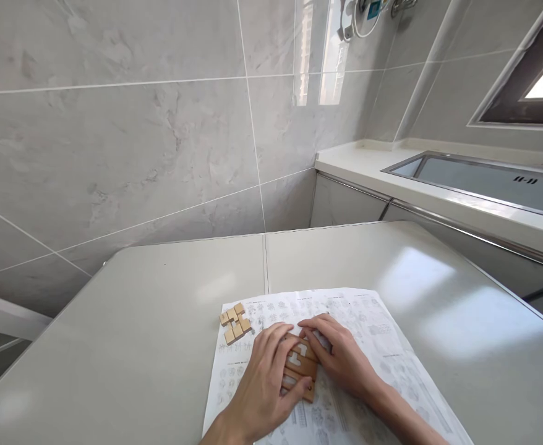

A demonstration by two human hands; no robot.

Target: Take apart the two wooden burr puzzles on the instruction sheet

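A group of flat brown wooden puzzle pieces (306, 366) lies together on a printed paper sheet (383, 377), with white gaps showing between them. My left hand (266, 378) wraps over their left side, thumb at the lower edge and fingers along the top, hiding part of them. At their upper right, my right hand (341, 353) has its thumb and bent fingers closed against the edge. Some lighter wooden block pieces (237, 326), joined in an irregular shape, rest on the sheet's upper left corner, apart from both hands.
The sheet lies on a pale glossy table (151, 346) with a seam running down its middle. Behind it stands a grey tiled wall (169, 136). To the right are a white counter (359, 162) with an inset sink (475, 179) and cabinets below.
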